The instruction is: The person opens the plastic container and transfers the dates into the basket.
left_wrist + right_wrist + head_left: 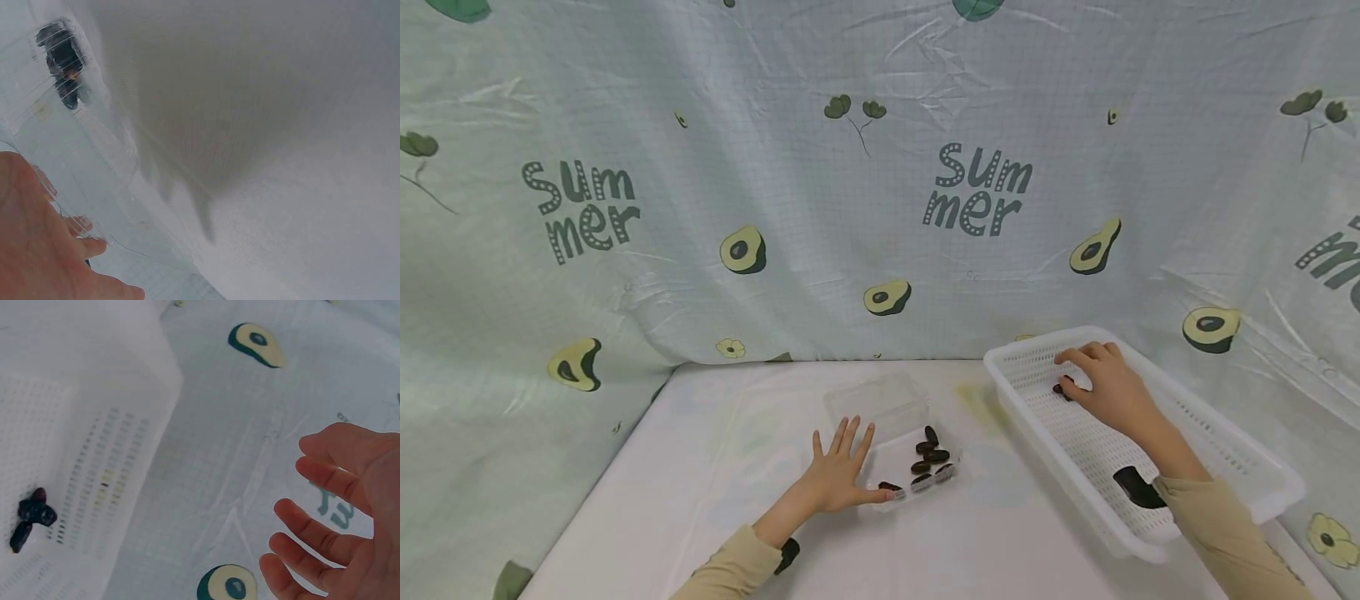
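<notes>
A clear plastic box (898,467) holds several dark brown dates (936,456), and its clear lid (880,400) lies folded open behind it. My left hand (835,482) is spread over the box's left side, thumb at the near rim beside a date (889,487). In the left wrist view, the left hand (40,237) appears beside the clear plastic. Over the far end of a white basket (1045,446), my right hand (1108,390) hovers with bent, parted fingers by a few dates (1062,390). The right wrist view shows those dates (32,515) and nothing in the right hand (350,512).
The white table (715,467) carries the box left of the basket. Behind it hangs a pale curtain (805,183) printed with avocados and lettering. The basket's raised perforated walls surround the right hand's area. Dark wrist straps (1138,487) show at both sleeves.
</notes>
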Tool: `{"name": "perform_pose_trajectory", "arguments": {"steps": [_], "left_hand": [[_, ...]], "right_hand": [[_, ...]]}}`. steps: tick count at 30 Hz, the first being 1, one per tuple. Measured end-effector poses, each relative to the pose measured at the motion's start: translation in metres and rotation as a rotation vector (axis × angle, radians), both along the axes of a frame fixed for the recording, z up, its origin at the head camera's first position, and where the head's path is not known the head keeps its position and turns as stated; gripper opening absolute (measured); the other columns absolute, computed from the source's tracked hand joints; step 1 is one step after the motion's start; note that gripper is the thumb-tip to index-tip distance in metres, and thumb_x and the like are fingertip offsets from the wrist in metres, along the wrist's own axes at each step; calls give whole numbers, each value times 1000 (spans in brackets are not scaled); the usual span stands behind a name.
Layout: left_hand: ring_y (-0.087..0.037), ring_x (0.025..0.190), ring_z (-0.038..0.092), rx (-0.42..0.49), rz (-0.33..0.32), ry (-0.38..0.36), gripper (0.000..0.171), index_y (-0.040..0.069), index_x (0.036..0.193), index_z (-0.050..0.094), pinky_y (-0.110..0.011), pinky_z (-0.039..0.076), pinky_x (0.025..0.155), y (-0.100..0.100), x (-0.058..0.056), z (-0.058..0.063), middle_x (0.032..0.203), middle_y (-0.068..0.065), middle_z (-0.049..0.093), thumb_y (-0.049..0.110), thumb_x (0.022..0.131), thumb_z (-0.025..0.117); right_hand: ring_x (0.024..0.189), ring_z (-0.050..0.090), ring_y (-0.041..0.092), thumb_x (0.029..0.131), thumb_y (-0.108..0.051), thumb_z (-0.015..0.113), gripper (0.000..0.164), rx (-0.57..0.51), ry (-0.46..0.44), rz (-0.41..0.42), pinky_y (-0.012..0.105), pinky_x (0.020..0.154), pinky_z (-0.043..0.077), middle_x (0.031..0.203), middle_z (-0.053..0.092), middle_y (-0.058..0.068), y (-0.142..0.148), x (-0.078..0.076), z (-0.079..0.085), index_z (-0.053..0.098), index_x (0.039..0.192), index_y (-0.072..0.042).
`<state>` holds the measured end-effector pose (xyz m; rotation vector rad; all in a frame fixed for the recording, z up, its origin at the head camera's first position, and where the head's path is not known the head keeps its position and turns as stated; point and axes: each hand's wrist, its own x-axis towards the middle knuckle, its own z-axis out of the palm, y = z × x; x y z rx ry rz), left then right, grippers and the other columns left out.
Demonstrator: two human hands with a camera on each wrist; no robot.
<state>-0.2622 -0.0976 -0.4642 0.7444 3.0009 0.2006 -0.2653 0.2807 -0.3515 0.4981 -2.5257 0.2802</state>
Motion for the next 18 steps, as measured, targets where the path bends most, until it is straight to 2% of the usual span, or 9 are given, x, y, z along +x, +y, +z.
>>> {"name": "perform_pose_trajectory", "arguments": {"steps": [4,9,14,18], "left_hand": [[-36,138,6,2,-1,-6,102,11,145,11,-69,8,98,0,1,2,150,-17,7,75,72,43],[-36,138,6,0,-2,-6,102,11,145,10,-69,9,98,-1,2,1,150,-17,7,74,72,44],[-36,138,5,-10,-8,0,102,11,145,10,-69,8,97,-3,1,-1,150,-17,7,75,72,42],[-35,138,4,-15,-16,9,102,13,145,9,-69,9,97,-4,-1,-3,150,-16,6,77,72,41]], "right_hand": [[87,44,29,77,-10,67,22,-39,24,35,33,50,40,92,54,14,-13,10,4,60,98,-9],[87,43,25,76,-10,67,24,-50,36,65,29,52,38,93,54,10,-32,23,7,60,99,-10],[83,44,21,72,-9,71,28,-28,132,106,29,56,40,90,54,7,-51,32,5,61,98,-10],[85,44,22,70,-10,72,30,-20,177,134,27,52,39,89,54,6,-65,35,0,61,97,-11]]}}
